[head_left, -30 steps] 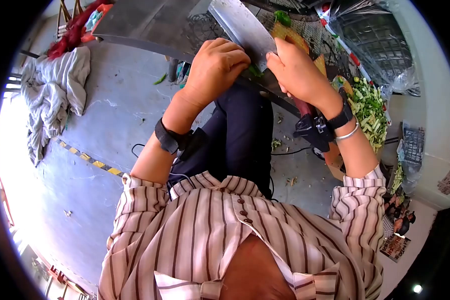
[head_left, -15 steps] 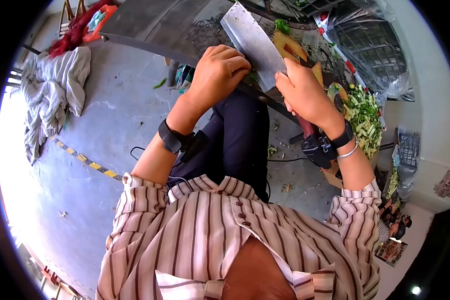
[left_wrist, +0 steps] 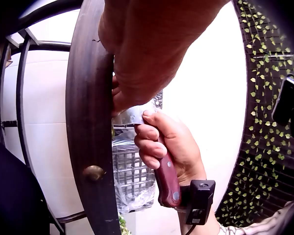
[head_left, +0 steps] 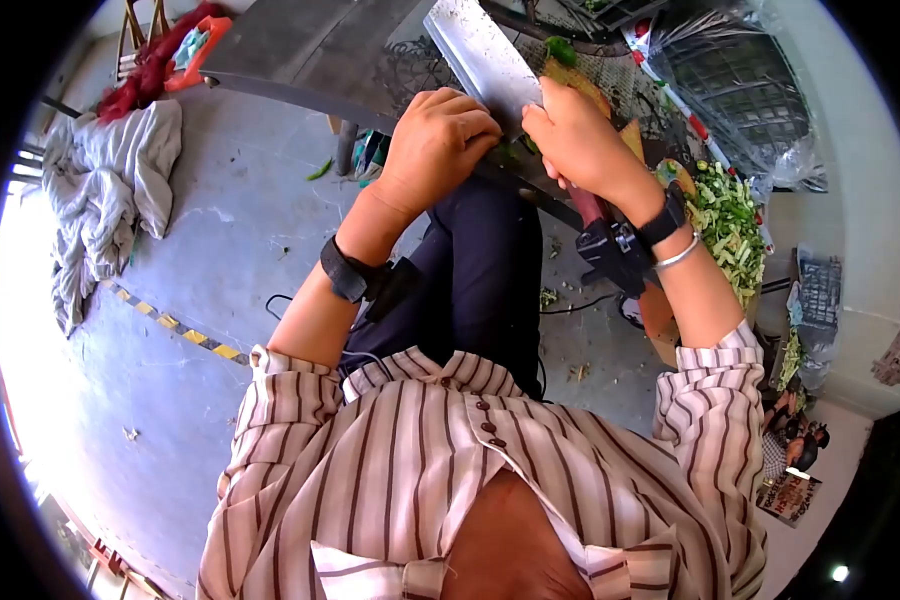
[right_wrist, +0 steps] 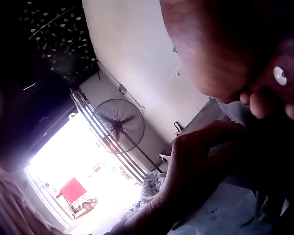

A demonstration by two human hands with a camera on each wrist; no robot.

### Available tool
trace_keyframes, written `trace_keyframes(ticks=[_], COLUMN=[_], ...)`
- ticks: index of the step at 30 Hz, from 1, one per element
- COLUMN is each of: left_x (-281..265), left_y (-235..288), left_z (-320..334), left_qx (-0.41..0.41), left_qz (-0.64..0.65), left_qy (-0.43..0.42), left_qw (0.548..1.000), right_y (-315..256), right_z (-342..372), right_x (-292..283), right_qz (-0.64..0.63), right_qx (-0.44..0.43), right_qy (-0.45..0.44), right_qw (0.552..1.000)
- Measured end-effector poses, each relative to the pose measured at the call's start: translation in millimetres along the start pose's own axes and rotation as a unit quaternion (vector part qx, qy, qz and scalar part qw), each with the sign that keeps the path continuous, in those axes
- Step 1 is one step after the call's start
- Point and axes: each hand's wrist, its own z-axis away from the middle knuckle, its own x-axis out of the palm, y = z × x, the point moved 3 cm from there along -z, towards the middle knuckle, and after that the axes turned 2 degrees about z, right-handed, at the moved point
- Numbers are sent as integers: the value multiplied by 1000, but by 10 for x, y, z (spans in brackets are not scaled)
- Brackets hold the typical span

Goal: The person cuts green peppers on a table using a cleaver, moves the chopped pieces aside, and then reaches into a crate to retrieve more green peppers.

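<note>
My right hand [head_left: 580, 140] grips a broad cleaver [head_left: 485, 65]; its dark red riveted handle [left_wrist: 168, 178] shows in the left wrist view. The blade carries small bits and slants over the near edge of the dark table [head_left: 300, 50]. Close beside it, my left hand [head_left: 435, 140] is bent down at the table edge, fingers curled and knuckles next to the blade. A bit of green vegetable [head_left: 508, 153] shows at its fingertips, mostly hidden by hand and blade. In the right wrist view both hands are dark and the blade is hardly visible.
A heap of chopped green pieces [head_left: 727, 225] lies to the right. Behind the cleaver are a green pepper-like piece [head_left: 560, 50] and a plastic-covered rack [head_left: 740, 100]. One green pod [head_left: 320, 170] is on the floor, and a grey cloth [head_left: 120, 160] hangs at left.
The cleaver went right and toward the body, away from the left hand, then came back left beside its knuckles. My left hand has stayed at nearly the same spot.
</note>
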Motion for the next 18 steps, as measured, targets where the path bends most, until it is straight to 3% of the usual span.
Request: trace_keyframes(ticks=[6, 18], left_x=[20, 30], left_y=[-31, -29], left_z=[-11, 21], left_qx=[6, -10], left_qz=[7, 9], left_qy=[8, 15], left_qw=[1000, 1000], right_y=[53, 72], right_z=[57, 365], right_x=[-168, -69], right_qz=[-30, -116], right_qx=[16, 26], right_qy=[71, 28], right_qw=[997, 993])
